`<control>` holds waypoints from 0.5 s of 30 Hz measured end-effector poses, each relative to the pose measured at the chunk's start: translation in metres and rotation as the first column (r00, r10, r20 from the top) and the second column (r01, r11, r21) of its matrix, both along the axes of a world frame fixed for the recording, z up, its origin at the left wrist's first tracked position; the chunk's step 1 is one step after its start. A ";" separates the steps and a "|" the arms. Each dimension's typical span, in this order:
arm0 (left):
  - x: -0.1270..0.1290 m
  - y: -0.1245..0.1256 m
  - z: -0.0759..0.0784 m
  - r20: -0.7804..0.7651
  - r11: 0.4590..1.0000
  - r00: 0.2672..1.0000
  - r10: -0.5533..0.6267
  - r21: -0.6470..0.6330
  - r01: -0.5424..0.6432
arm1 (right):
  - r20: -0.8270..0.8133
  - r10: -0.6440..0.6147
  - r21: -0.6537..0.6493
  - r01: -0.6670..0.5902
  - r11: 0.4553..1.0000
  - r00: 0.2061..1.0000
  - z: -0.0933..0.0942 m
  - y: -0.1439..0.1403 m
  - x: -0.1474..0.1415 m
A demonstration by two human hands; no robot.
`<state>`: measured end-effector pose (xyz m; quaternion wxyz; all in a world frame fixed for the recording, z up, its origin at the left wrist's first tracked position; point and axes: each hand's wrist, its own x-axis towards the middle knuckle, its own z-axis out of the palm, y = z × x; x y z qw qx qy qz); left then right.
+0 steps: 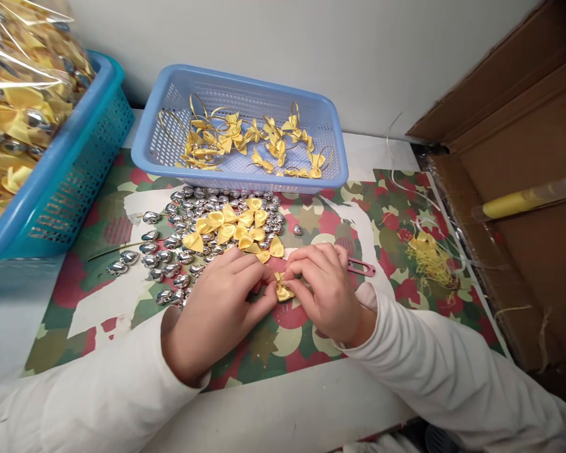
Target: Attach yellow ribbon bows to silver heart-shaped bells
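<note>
My left hand (219, 302) and my right hand (323, 289) meet at the middle of the table, both pinching one small yellow ribbon bow (283, 290) between their fingertips. Just beyond my hands lies a pile of yellow bows (236, 228) on top of several silver heart-shaped beads (170, 255). A pink tool (362, 267) pokes out from under my right hand; whether it touches the hand I cannot tell.
A light blue basket (332, 148) at the back holds bows with gold loops. A darker blue basket (70, 176) with a bagged bow stock stands at the left. A cardboard box (523, 189) fills the right side. Yellow thread scraps (429, 255) lie on the patterned mat (396, 220).
</note>
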<state>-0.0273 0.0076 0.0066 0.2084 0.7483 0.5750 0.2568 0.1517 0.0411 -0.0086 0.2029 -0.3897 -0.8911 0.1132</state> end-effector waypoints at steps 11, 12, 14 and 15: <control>0.000 0.000 0.005 0.120 1.000 0.993 0.006 0.023 -0.009 | -0.046 -0.002 -0.030 0.001 1.000 0.999 0.001 0.000 -0.001; 0.000 0.000 0.005 0.121 1.000 0.993 0.007 0.021 -0.010 | -0.047 -0.003 -0.029 0.001 1.000 0.999 0.001 0.000 -0.001; 0.000 0.000 0.004 0.117 1.000 0.993 0.001 0.007 -0.002 | -0.046 -0.003 -0.027 0.002 1.000 0.999 0.001 0.000 -0.001; 0.000 0.000 0.003 0.112 1.000 0.994 -0.003 0.000 0.003 | -0.049 -0.003 -0.026 0.002 1.000 0.999 0.001 0.000 -0.001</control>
